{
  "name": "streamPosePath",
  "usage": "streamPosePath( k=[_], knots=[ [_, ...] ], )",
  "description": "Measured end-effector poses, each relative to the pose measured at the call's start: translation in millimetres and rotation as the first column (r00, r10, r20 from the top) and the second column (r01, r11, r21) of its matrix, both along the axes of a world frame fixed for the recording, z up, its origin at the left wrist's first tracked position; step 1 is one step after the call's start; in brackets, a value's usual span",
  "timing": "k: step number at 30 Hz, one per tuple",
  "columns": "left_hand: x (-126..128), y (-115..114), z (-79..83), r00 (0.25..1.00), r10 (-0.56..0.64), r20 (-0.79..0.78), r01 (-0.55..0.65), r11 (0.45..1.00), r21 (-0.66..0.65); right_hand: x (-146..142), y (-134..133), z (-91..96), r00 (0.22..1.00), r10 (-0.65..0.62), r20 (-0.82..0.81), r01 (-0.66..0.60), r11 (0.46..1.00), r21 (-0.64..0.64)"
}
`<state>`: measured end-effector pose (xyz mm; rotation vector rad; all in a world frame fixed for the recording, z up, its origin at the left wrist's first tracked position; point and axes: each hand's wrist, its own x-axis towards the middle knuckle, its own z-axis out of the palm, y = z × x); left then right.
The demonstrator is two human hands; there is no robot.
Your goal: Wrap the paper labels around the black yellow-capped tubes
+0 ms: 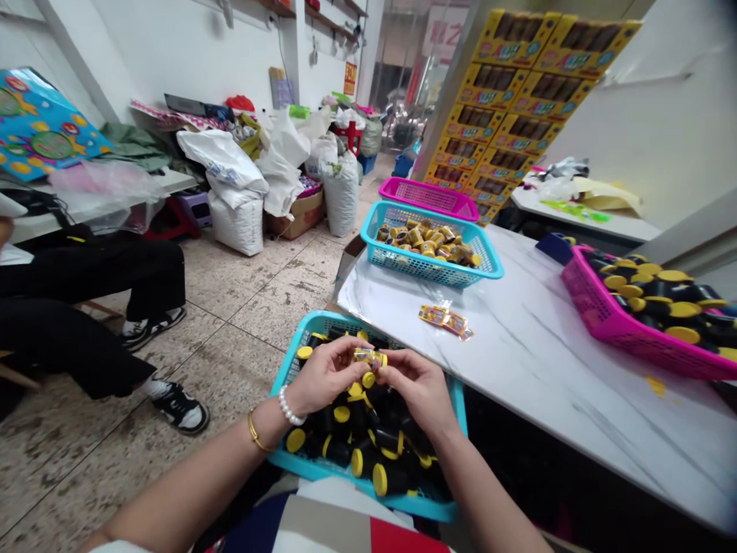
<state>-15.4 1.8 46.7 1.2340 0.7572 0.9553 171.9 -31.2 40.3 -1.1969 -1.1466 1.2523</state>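
My left hand and my right hand meet over the near basket, fingertips closed on a small printed yellow label sleeve. Whether a jar is inside the sleeve I cannot tell. Beneath them is a turquoise basket holding many small black jars with yellow lids. On the marble-patterned table, just beyond my right hand, lie flat printed label sleeves. A second turquoise basket farther off holds jars with yellow printed labels.
A pink basket of black jars stands on the table at right. Behind are an empty-looking pink basket and stacked yellow boxes. A seated person's legs are at left; white sacks stand on the floor.
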Motion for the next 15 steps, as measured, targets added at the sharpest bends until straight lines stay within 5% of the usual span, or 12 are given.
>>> streamPosePath(
  k=[3, 7, 15],
  knots=[
    [2.7, 0.4, -1.7, 1.0, -0.021, -0.022, 0.021, 1.0, -0.019, -2.0, 2.0, -0.7, 0.996, 0.04, -0.074, -0.048, 0.993, -0.105],
    [3.9, 2.2, -9.9, 0.996, -0.088, 0.017, 0.09, 0.981, -0.17, -2.1, -0.3, -1.4, 0.998, 0.047, -0.052, -0.048, 0.999, -0.017],
    [5.5, 2.3, -15.1, 0.975, -0.163, 0.148, 0.197, 0.948, -0.251, -3.5, -4.7, -2.0, 0.994, 0.065, -0.086, -0.057, 0.994, 0.092]
  ],
)
